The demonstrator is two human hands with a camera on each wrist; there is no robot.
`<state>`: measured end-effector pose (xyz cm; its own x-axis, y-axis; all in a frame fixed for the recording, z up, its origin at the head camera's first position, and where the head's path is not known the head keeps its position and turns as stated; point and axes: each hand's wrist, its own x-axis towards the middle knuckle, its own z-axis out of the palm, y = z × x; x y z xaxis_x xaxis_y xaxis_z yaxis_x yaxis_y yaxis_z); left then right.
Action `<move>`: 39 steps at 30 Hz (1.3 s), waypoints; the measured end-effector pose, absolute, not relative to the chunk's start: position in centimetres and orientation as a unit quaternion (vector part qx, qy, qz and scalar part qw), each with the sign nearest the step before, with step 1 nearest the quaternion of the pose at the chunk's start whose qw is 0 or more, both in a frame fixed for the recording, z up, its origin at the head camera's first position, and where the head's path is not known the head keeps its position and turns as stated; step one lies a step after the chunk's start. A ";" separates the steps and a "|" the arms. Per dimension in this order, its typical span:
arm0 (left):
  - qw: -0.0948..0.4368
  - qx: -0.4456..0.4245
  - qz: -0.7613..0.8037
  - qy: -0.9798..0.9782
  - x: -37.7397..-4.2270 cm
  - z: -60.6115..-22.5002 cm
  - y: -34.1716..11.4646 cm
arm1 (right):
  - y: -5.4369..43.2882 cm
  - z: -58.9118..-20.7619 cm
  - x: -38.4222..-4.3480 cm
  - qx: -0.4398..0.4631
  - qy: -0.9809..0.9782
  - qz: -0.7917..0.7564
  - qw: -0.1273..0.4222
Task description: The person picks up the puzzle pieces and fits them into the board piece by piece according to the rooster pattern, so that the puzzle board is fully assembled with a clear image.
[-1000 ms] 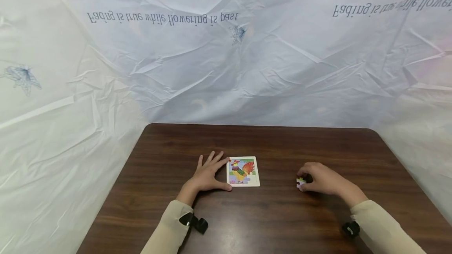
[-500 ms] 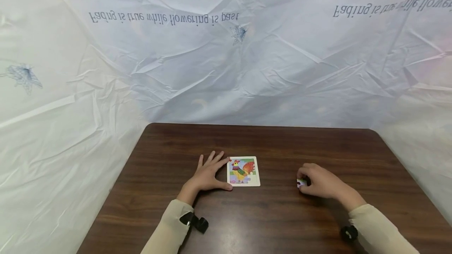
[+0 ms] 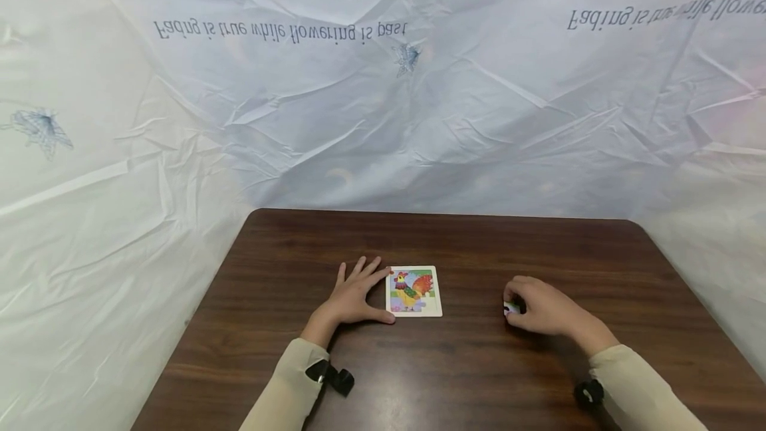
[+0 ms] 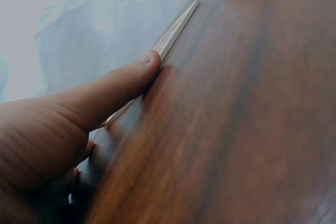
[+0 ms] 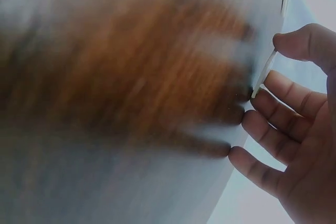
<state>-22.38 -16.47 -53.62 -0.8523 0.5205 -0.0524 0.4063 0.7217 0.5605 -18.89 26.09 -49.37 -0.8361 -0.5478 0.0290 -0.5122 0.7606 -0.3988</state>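
Observation:
A square puzzle board [image 3: 438, 292] with a pale rim lies flat on the table, showing a rooster picture [image 3: 408, 290]. Its lower right corner is a blank recess. My left hand [image 3: 352, 301] spreads along the board's left side, index finger and thumb touching the two left corners. In the left wrist view the thumb [image 4: 134, 74] presses against the board's edge. To the right of the board, my right hand [image 3: 549, 307] pinches a small puzzle piece [image 3: 511, 309], partly hidden by the fingers. The right wrist view shows this piece [image 5: 265, 72] edge-on between thumb and fingers.
The dark brown wooden table [image 3: 455, 238] has rounded far corners. Behind it and at both sides hangs a creased pale sheet [image 3: 383, 112] with upside-down print. A black strap device [image 3: 332, 378] sits on the left wrist, and another [image 3: 589, 392] on the right.
My right fingers have drawn further over the puzzle piece, and that wrist has shifted slightly left. The left hand stays at the board.

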 end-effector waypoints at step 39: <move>0.104 0.252 0.280 0.920 -22.5 -53.6 -16.5 | 21.9 -47.8 -20.2 -0.315 0.928 -0.195 0.036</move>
<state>-22.50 -16.50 -53.60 -0.8517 0.5217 -0.0501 0.4052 0.7161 0.5684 -20.19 21.94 -47.80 -0.7985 -0.5993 0.0569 -0.5716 0.7252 -0.3839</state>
